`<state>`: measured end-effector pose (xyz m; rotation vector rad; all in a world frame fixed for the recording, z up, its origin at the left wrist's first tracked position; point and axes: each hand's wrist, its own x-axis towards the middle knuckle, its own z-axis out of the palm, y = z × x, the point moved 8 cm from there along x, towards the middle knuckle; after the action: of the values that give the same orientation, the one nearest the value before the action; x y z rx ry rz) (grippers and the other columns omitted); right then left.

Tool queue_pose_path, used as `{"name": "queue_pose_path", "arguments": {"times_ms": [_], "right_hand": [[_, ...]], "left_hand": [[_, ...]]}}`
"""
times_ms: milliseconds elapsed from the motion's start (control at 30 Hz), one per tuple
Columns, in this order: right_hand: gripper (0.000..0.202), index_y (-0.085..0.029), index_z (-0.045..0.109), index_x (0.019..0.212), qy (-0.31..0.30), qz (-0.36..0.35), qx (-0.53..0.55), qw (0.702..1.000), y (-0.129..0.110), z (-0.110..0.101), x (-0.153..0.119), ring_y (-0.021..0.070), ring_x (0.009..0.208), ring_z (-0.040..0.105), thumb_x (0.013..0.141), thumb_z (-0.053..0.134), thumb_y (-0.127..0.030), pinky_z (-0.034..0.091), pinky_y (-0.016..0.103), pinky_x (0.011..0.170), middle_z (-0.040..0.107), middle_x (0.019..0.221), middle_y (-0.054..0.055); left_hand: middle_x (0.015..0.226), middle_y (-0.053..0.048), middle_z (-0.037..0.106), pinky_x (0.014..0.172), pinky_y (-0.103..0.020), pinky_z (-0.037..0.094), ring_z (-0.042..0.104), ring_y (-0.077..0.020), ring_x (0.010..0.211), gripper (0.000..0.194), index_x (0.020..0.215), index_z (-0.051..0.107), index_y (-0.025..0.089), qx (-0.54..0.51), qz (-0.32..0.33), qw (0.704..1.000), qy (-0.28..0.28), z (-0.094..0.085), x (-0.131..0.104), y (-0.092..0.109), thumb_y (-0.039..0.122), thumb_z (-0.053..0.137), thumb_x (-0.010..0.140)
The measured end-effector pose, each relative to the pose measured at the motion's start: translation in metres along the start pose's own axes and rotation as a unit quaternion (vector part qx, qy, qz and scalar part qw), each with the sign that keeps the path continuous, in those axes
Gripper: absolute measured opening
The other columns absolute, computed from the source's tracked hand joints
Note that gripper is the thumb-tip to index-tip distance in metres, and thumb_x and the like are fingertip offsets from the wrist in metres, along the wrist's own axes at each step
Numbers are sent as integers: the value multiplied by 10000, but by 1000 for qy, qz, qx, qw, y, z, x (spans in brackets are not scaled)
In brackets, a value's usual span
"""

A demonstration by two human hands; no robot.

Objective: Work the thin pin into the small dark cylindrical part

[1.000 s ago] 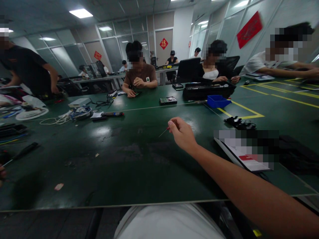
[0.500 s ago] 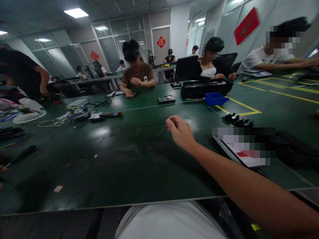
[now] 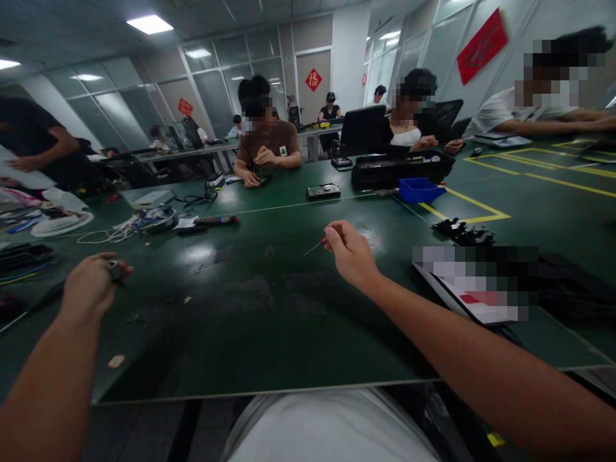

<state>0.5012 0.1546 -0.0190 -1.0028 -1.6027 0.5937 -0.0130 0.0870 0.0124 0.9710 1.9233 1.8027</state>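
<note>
A thin metal rod with a red end (image 3: 313, 248) is in our right hand (image 3: 353, 253), its bare tip pointing left and down, above the middle of the green tabletop (image 3: 269, 321). Our right fingers are drawn together on the red end. Our left hand (image 3: 89, 285), well apart near the left edge of our view, curls around a small grey-and-black object (image 3: 114, 271) too blurred for us to name. A paper scrap (image 3: 116, 362) lies below it, nearer the table's front edge. The tabletop shines under a ceiling light (image 3: 149, 24), and yellow lines (image 3: 486, 219) mark its right part. Across from us we see a circuit-board device (image 3: 323, 191) and, to its right, a blue tray (image 3: 418, 196) before a long black case (image 3: 402, 174). Beyond sits a person in a brown shirt (image 3: 279, 142); red diamond-shaped signs (image 3: 313, 79) and glass partitions (image 3: 206, 86) line the back of the room.
</note>
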Motion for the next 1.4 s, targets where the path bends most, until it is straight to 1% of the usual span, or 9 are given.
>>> {"name": "queue_pose_path", "arguments": {"times_ms": [67, 300, 433, 567, 733, 833, 933, 1233, 1400], "right_hand": [[248, -231, 576, 959, 3, 1, 6, 1000, 3, 0, 0, 189, 770, 655, 993, 447, -440, 475, 336, 707, 664, 794, 15], [203, -231, 576, 966, -15, 8, 0, 1000, 2, 2, 0, 193, 786, 651, 972, 479, -410, 466, 343, 707, 667, 838, 22], [173, -227, 582, 943, -26, 11, -9, 1000, -3, 3, -1, 181, 747, 641, 961, 479, -365, 451, 330, 692, 670, 806, 15], [260, -222, 579, 820, -25, 14, -52, 998, -7, 2, -1, 165, 639, 592, 946, 515, -441, 405, 314, 618, 641, 688, -1], [227, -224, 562, 807, 20, -8, -11, 1000, -12, -6, -1, 143, 605, 570, 949, 521, -396, 406, 296, 595, 616, 663, -18], [200, -225, 567, 869, 56, -11, 55, 997, -10, -12, 0, 142, 632, 590, 959, 513, -395, 446, 291, 606, 631, 710, -14], [191, -225, 580, 928, 51, -24, 81, 995, -11, -11, 0, 150, 685, 624, 961, 524, -404, 481, 300, 646, 654, 765, -3], [209, -238, 580, 966, 20, -14, 21, 999, -9, -3, -3, 180, 770, 662, 971, 495, -428, 496, 330, 711, 687, 825, 21], [260, -223, 610, 836, 19, -8, -54, 998, -14, -8, 0, 155, 605, 588, 919, 581, -467, 408, 302, 577, 658, 684, 3]], "left_hand": [[590, 52, 532, 645, -204, 469, 522, -87, 611, 279, 824, 525, 158, -38, -40, 998, -18, 34, -8, -5, -55, 425, 674], [693, -19, 562, 606, -238, 448, 538, -144, 639, 437, 970, 556, 138, -138, -67, 956, -248, 182, -88, 19, 25, 455, 559], [725, -28, 558, 645, -255, 434, 543, -148, 673, 388, 950, 565, 145, -124, -49, 922, -364, 243, -148, 32, 79, 453, 585], [802, -19, 561, 733, -296, 443, 549, -157, 730, 294, 978, 553, 169, -64, 28, 897, -437, 280, -192, 36, 144, 455, 701], [1028, -51, 577, 854, -330, 448, 566, -184, 910, 515, 1198, 474, 174, 52, 141, 870, -469, 300, -214, 23, 97, 551, 695], [1103, -78, 606, 930, -353, 441, 575, -199, 994, 440, 1176, 509, 170, 80, 199, 867, -451, 299, -214, 18, 98, 591, 750], [1100, -62, 652, 960, -371, 446, 603, -213, 1024, 337, 1120, 592, 191, 71, 206, 863, -455, 296, -211, 13, 150, 647, 790], [1152, -45, 683, 1014, -389, 444, 618, -227, 1090, 372, 1143, 668, 224, 60, 230, 868, -436, 287, -208, 16, 157, 711, 779], [1186, -70, 693, 1014, -394, 454, 631, -235, 1103, 419, 1177, 668, 198, 69, 221, 879, -417, 282, -203, 19, 141, 738, 768]]}}
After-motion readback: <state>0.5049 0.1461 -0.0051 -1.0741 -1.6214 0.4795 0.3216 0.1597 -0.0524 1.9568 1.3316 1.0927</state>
